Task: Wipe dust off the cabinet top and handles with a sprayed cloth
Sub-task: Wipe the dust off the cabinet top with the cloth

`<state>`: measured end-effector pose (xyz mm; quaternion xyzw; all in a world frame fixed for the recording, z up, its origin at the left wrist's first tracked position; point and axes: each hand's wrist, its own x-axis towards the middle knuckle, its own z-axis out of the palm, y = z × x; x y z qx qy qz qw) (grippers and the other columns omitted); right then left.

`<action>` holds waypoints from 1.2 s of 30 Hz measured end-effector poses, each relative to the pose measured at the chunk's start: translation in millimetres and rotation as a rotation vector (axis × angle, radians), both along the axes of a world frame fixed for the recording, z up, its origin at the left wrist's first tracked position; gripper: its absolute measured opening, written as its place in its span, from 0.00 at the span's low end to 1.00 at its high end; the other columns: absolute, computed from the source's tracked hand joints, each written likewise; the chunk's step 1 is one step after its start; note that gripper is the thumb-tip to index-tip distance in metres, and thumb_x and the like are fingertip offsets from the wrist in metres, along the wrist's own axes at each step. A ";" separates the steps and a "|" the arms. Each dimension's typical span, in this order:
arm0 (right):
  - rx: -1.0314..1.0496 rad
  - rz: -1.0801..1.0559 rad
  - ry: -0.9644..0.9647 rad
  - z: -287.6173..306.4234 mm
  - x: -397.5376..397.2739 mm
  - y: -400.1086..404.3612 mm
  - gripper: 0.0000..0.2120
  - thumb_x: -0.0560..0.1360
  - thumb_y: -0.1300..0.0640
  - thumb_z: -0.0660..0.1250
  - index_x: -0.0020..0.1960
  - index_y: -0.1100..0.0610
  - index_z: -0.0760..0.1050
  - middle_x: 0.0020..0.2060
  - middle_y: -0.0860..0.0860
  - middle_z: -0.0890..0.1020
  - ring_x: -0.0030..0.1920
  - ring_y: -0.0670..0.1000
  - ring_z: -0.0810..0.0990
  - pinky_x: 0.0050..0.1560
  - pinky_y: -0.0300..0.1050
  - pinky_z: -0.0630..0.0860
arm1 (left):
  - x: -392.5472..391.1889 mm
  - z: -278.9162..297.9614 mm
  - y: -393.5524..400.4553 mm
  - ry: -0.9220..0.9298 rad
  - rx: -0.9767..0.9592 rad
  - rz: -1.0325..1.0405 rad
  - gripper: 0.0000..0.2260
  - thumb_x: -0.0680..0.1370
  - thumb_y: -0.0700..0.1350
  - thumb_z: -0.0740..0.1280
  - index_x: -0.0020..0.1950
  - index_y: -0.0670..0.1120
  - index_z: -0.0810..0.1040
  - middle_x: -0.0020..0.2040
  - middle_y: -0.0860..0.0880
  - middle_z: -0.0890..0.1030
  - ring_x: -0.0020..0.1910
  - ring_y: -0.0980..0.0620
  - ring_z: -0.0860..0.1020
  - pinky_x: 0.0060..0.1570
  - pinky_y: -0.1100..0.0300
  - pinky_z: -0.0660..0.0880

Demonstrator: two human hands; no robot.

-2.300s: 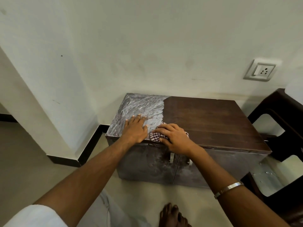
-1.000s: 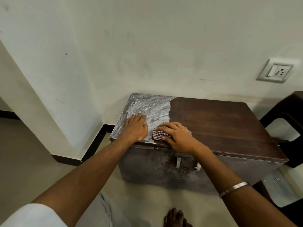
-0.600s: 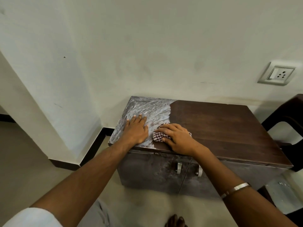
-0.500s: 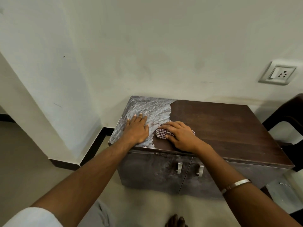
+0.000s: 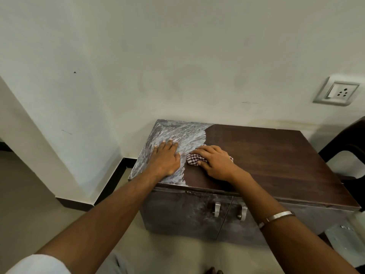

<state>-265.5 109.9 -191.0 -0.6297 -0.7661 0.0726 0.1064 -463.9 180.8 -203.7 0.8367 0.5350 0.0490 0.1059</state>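
On the cabinet top (image 5: pixel 276 155), the right hand (image 5: pixel 217 163) presses flat on the checked cloth (image 5: pixel 194 160), having drawn it slightly rightward; the dusty left patch seems barely smaller. The left hand (image 5: pixel 166 159) stays spread, empty, on dust. Handles (image 5: pixel 217 208) remain unwiped.

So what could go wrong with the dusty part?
The left hand lies flat on the dusty patch, so it may pick up dust and smear it onto the clean wood. The cloth under the right hand is bunched small, so it could miss streaks. The handles look unwiped.
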 end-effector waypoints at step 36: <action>0.009 -0.012 0.012 0.7 19.3 30.8 0.21 0.81 0.45 0.56 0.74 0.41 0.62 0.74 0.43 0.63 0.74 0.51 0.58 0.71 0.53 0.56 | 15.3 1.1 26.2 0.008 -0.011 -0.013 0.25 0.84 0.53 0.46 0.80 0.49 0.48 0.81 0.48 0.47 0.79 0.46 0.45 0.76 0.45 0.43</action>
